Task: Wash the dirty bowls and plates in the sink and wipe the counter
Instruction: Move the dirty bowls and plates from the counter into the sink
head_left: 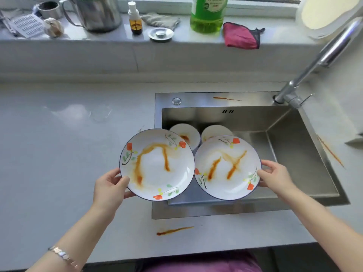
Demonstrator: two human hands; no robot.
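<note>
My left hand (pixel 110 185) grips one smeared plate (pixel 157 163) at frame centre, right hand (pixel 275 175) grips the second plate (pixel 227 167) beside it, both above the left side of the sink (pixel 294 154). They partly hide two dirty bowls (pixel 185 132) behind. A sauce streak (pixel 174 230) lies on the surface (pixel 59 154) below; faucet (pixel 322 55) upper right

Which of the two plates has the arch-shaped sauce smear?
The left plate, held by the left hand; the right plate shows separate, crossing streaks instead.
</note>
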